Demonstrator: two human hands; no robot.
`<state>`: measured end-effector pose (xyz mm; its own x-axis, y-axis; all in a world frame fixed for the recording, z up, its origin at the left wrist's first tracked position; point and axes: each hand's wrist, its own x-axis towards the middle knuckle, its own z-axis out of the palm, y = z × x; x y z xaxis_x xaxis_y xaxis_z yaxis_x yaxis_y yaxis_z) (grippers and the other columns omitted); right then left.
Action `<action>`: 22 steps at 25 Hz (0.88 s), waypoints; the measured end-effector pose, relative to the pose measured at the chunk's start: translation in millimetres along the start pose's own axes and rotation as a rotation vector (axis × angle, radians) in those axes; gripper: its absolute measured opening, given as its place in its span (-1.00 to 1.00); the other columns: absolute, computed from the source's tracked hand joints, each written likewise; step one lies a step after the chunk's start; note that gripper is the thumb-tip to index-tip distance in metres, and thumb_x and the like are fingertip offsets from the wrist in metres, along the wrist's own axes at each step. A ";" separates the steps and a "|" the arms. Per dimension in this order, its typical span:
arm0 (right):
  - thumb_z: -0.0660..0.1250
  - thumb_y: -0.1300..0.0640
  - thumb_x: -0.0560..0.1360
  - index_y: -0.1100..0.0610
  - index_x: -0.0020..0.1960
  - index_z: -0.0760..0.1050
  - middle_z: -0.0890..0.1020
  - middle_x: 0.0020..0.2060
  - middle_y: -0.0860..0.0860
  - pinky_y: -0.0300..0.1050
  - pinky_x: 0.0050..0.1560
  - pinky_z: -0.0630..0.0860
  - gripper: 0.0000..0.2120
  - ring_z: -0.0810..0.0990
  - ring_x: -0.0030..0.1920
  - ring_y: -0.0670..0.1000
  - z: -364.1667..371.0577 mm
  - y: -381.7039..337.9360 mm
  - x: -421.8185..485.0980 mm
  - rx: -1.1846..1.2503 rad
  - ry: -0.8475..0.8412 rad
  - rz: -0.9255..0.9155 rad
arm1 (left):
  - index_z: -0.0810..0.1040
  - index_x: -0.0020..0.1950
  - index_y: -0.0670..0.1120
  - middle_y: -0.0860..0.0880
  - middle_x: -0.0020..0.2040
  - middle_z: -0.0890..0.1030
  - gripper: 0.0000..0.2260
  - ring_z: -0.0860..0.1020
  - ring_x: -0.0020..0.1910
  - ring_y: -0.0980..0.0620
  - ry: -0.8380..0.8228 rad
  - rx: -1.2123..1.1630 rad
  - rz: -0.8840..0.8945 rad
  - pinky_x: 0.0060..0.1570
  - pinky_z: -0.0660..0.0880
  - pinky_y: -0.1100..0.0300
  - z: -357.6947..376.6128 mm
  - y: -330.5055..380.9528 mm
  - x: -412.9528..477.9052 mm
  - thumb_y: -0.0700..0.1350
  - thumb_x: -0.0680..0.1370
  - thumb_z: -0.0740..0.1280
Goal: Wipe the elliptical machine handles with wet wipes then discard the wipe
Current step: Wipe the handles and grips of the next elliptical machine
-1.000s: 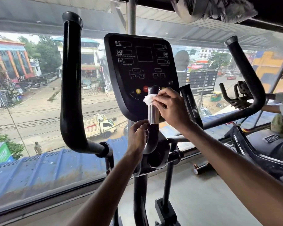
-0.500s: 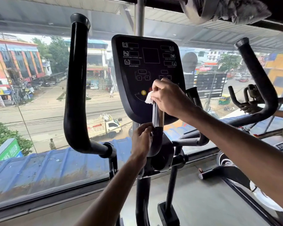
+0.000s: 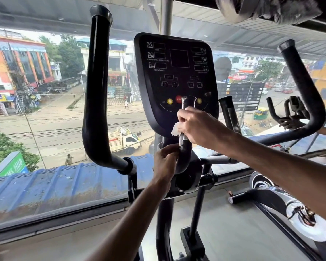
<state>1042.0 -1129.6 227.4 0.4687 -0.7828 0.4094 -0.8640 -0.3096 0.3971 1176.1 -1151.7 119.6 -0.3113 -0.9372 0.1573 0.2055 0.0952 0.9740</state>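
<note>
Lower on the chrome handle (image 3: 188, 103) now, right hand (image 3: 199, 127) clutches the wipe (image 3: 176, 130); left hand (image 3: 165, 162) grips beneath.

On the black console (image 3: 177, 72) at the centre of the frame, white lettering on its left side reads "ROTATIONAL SPEED", followed by a bracketed unit too small to read, and below it "RESISTANCE". The other small captions are too blurred to read. Its red button (image 3: 178, 99) shows "STO", the rest hidden behind the inner handle (image 3: 188, 102). A green sign (image 3: 13, 164) at lower left carries white characters too blurred to read.
</note>
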 end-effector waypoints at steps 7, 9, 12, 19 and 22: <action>0.47 0.18 0.56 0.21 0.04 0.71 0.58 -0.04 0.03 -0.22 0.04 0.57 -0.89 0.50 -0.03 -0.02 28.9 -1.8 -39.6 0.099 0.255 0.028 | 0.68 -0.06 -0.19 0.06 -0.27 0.59 -0.80 0.50 -0.29 0.18 0.005 -0.001 0.004 -0.18 0.41 0.31 0.3 -3.1 4.3 -0.13 0.64 0.31; 0.46 0.18 0.57 0.21 0.10 0.71 0.60 -0.03 0.05 -0.19 0.02 0.58 -0.85 0.54 -0.04 0.03 31.0 2.2 -39.1 0.065 0.321 0.051 | 0.69 -0.05 -0.16 0.06 -0.27 0.59 -0.78 0.48 -0.30 0.17 0.008 0.013 0.016 -0.19 0.40 0.29 2.3 -0.7 6.5 -0.09 0.65 0.31; 0.44 0.20 0.58 0.22 0.10 0.71 0.63 -0.06 0.11 -0.09 0.01 0.54 -0.85 0.59 -0.08 0.14 25.7 24.9 -18.5 0.077 0.544 0.261 | 0.73 0.10 -0.12 0.09 -0.20 0.67 -0.80 0.54 -0.25 0.19 0.036 0.013 0.009 -0.17 0.42 0.27 4.0 3.6 10.6 -0.16 0.64 0.31; 0.43 0.23 0.57 0.24 0.09 0.72 0.66 -0.05 0.12 -0.04 -0.09 0.60 -0.85 0.66 -0.11 0.08 36.4 32.9 -7.6 0.267 0.687 0.419 | 0.72 0.05 -0.17 0.07 -0.25 0.66 -0.80 0.55 -0.30 0.16 -0.002 0.017 -0.011 -0.25 0.43 0.29 1.4 3.7 16.1 -0.25 0.62 0.28; 0.40 0.21 0.59 0.23 0.08 0.71 0.65 -0.06 0.10 -0.04 -0.04 0.61 -0.85 0.66 -0.09 0.08 40.5 21.8 -16.2 0.246 0.680 0.395 | 0.70 0.02 -0.18 -0.05 -0.15 0.67 -0.74 0.58 -0.18 0.04 0.002 0.006 -0.007 -0.24 0.48 0.35 1.8 5.8 15.5 -0.35 0.60 0.21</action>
<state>1008.1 -1145.5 196.2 0.0624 -0.3850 0.9208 -0.9671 -0.2513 -0.0395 1170.9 -1165.0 128.0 -0.3104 -0.9387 0.1499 0.1975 0.0905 0.9761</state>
